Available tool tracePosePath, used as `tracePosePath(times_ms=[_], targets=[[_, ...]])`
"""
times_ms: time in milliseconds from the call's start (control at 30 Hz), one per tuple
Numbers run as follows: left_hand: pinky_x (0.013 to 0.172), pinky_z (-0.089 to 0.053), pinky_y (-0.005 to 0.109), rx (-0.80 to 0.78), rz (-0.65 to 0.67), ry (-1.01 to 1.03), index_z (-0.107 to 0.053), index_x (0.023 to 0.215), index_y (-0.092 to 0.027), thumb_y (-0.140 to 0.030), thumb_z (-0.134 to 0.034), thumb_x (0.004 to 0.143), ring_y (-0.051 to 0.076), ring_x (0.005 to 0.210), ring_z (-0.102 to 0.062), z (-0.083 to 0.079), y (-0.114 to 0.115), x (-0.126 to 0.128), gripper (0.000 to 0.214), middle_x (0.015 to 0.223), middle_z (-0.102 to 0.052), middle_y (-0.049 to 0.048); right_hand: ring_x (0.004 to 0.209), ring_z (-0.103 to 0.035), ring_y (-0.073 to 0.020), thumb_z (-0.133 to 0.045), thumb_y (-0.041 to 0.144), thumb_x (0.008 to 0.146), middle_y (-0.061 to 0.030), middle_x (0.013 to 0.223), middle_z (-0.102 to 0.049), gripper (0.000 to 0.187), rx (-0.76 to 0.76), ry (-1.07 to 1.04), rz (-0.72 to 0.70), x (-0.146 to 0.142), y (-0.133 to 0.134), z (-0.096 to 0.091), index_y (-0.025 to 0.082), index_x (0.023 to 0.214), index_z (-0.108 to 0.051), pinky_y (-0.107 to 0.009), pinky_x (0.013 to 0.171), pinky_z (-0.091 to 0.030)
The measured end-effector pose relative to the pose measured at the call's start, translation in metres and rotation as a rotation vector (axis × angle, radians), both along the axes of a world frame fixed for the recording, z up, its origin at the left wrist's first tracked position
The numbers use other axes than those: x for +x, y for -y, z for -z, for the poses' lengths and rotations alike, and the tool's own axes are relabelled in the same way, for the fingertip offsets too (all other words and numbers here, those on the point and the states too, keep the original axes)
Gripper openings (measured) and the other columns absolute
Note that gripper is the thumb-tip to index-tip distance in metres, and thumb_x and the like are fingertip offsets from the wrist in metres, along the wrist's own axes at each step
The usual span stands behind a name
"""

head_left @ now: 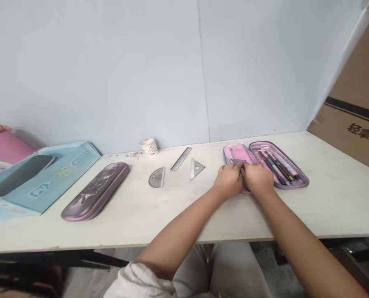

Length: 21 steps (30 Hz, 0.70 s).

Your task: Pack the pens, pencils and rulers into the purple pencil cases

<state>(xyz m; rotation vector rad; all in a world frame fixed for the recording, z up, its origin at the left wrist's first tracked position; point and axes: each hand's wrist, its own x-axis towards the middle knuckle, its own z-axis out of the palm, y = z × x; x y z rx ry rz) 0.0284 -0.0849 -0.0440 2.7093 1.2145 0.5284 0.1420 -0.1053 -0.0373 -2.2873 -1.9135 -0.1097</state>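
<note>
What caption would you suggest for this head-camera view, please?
The left hand and right hand meet over an open pink pencil case on a white table.

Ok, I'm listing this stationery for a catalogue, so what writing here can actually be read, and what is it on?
"PU" on the blue box.
"轻拿轻" on the cardboard carton, cut off at the picture's edge.
Coloured lettering and the label on the blue box: too blurred to read.
Marks on the ruler and protractor: too small to read.

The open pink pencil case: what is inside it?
The pencil case holds dark pens on the right, a metal piece on the left; the left hand and right hand hide its middle.
</note>
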Motion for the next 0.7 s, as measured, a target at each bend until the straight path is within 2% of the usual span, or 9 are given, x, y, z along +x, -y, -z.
tracePosePath(times_ms=[133, 200, 300, 400, 500, 600, 667, 700], targets=[[0.097, -0.038, 0.034, -0.037, 0.163, 0.108, -0.046, 0.127, -0.017, -0.022, -0.037, 0.085, 0.019, 0.111, -0.050, -0.001, 0.006, -0.034, 0.043, 0.119, -0.053, 0.0097, 0.082, -0.066, -0.0284, -0.028, 0.038, 0.090, -0.0156, 0.085, -0.069, 0.044, 0.024, 0.018, 0.025, 0.000, 0.003, 0.003, 0.019, 0.108, -0.064, -0.036, 0.065, -0.047], [0.099, -0.038, 0.034, -0.036, 0.178, 0.126, -0.049, 0.125, -0.017, -0.024, -0.038, 0.086, 0.020, 0.111, -0.049, -0.004, 0.008, -0.058, 0.041, 0.118, -0.053, 0.0105, 0.080, -0.066, -0.0286, -0.027, 0.041, 0.090, -0.0148, 0.082, -0.069, 0.046, 0.019, 0.012, 0.046, 0.001, 0.004, 0.003, 0.021, 0.109, -0.064, -0.037, 0.065, -0.047], [0.101, -0.037, 0.033, -0.071, 0.086, 0.170, -0.053, 0.120, -0.015, -0.024, -0.041, 0.085, 0.020, 0.110, -0.051, -0.007, 0.007, -0.098, 0.039, 0.116, -0.054, 0.0118, 0.080, -0.065, -0.0296, -0.028, 0.042, 0.089, -0.0158, 0.082, -0.068, 0.047, 0.006, 0.016, 0.083, 0.000, 0.005, 0.002, 0.019, 0.107, -0.065, -0.039, 0.066, -0.047], [0.101, -0.037, 0.032, -0.125, -0.069, 0.265, -0.055, 0.117, -0.014, -0.023, -0.043, 0.084, 0.019, 0.110, -0.052, -0.010, -0.002, -0.134, 0.037, 0.115, -0.055, 0.0115, 0.089, -0.062, -0.0319, -0.030, 0.038, 0.088, -0.0176, 0.093, -0.067, 0.045, 0.072, 0.056, 0.099, -0.007, 0.006, -0.003, 0.016, 0.100, -0.067, -0.040, 0.067, -0.047], [0.099, -0.039, 0.032, -0.167, -0.249, 0.371, -0.057, 0.114, -0.015, -0.024, -0.043, 0.084, 0.019, 0.107, -0.055, -0.011, -0.017, -0.160, 0.035, 0.112, -0.058, 0.0105, 0.097, -0.059, -0.0322, -0.032, 0.033, 0.087, -0.0193, 0.102, -0.064, 0.042, 0.174, 0.001, 0.016, -0.031, 0.002, -0.010, 0.013, 0.098, -0.067, -0.041, 0.073, -0.046], [0.096, -0.041, 0.033, -0.142, -0.420, 0.405, -0.055, 0.117, -0.015, -0.024, -0.041, 0.084, 0.021, 0.106, -0.056, -0.007, -0.032, -0.174, 0.037, 0.115, -0.056, 0.0127, 0.098, -0.060, -0.0237, -0.036, 0.033, 0.087, -0.0123, 0.104, -0.066, 0.036, 0.155, -0.227, -0.166, -0.070, -0.010, -0.017, 0.016, 0.101, -0.065, -0.034, 0.083, -0.045], [0.098, -0.038, 0.036, -0.091, -0.470, 0.358, -0.051, 0.121, -0.012, -0.024, -0.040, 0.084, 0.023, 0.111, -0.053, -0.001, -0.038, -0.180, 0.040, 0.119, -0.053, 0.0157, 0.099, -0.060, -0.0179, -0.039, 0.035, 0.087, -0.0099, 0.107, -0.065, 0.036, 0.052, -0.668, -0.291, -0.101, -0.021, -0.021, 0.015, 0.106, -0.062, -0.028, 0.085, -0.046], [0.101, -0.036, 0.038, -0.057, -0.470, 0.314, -0.049, 0.123, -0.011, -0.024, -0.041, 0.084, 0.025, 0.115, -0.050, 0.003, -0.039, -0.182, 0.042, 0.122, -0.052, 0.0173, 0.098, -0.060, -0.0168, -0.038, 0.038, 0.087, -0.0107, 0.110, -0.064, 0.039, -0.003, -0.893, -0.301, -0.115, -0.027, -0.023, 0.014, 0.111, -0.058, -0.027, 0.083, -0.047]])
